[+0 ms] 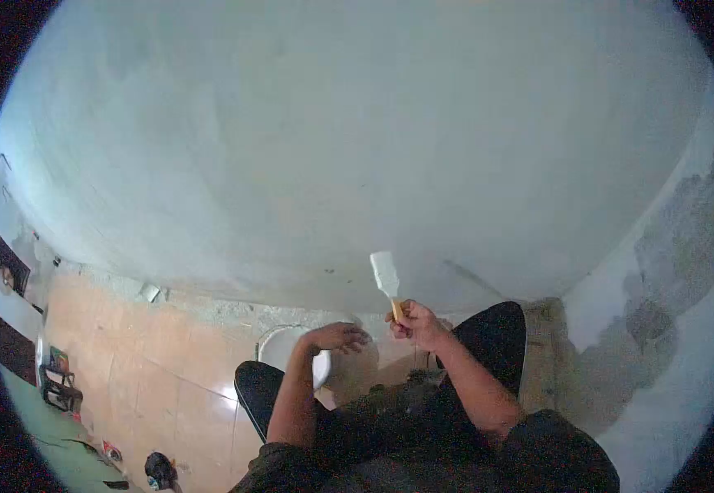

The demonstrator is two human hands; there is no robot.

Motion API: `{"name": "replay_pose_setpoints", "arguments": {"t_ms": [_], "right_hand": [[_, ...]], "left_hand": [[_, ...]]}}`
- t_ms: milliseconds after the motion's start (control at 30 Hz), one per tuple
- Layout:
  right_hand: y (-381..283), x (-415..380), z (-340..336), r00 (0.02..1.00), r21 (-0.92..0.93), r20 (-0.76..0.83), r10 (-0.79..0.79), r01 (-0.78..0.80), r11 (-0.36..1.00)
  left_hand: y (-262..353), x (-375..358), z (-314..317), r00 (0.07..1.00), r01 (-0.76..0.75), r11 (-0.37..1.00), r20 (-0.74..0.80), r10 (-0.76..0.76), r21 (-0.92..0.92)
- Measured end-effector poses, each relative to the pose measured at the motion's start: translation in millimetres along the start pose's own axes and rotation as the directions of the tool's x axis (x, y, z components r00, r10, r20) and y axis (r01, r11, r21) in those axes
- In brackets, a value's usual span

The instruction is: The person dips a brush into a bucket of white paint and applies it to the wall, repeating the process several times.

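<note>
A white-coated brush [384, 272] with a yellowish handle points up toward the pale wall [357, 148]. My right hand [417, 324] is closed round its handle. To the left, my left hand [340, 337] is held out with its fingers stretched and nothing in them. It is over the right side of a white bucket [275, 349], which my forearm partly covers. The brush head appears in front of the lower wall; whether it touches the wall cannot be made out.
Tiled floor [152, 353] with whitish rubble along the wall's foot lies to the left. A small dark chair-like object [61, 388] and a black item [160, 471] are at lower left. A patchy side wall [653, 329] rises at the right. My bent knees flank the hands.
</note>
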State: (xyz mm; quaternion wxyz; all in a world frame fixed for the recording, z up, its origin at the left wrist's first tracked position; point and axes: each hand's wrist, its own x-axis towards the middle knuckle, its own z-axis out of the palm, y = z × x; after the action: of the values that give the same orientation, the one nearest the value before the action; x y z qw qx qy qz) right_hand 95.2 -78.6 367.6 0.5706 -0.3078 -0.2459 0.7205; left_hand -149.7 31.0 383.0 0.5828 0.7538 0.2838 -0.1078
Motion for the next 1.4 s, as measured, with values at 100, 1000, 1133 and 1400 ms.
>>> {"name": "replay_pose_setpoints", "arguments": {"t_ms": [100, 1000, 1133, 1400], "right_hand": [[9, -12, -33, 0.994, -0.159, -0.053, -0.093, 0.084, 0.984], [62, 10, -43, 0.954, -0.221, -0.258, -0.156, 0.099, 0.97], [57, 21, -28, 0.921, -0.456, -0.282, -0.268, 0.117, 0.882], [-3, 62, 66, 0.793, -0.612, -0.273, -0.545, 0.294, 0.735]], "left_hand": [[-1, 48, 40, 0.941, -0.334, 0.932, 0.108, 0.321, 0.143], [-28, 43, 25, 0.909, -0.231, 0.973, -0.358, 0.212, -0.011], [-26, 40, 7, 0.827, -0.196, 0.946, -0.476, 0.3, 0.257], [9, 3, -1, 0.721, -0.354, 0.928, -0.599, 0.349, 0.114]]}}
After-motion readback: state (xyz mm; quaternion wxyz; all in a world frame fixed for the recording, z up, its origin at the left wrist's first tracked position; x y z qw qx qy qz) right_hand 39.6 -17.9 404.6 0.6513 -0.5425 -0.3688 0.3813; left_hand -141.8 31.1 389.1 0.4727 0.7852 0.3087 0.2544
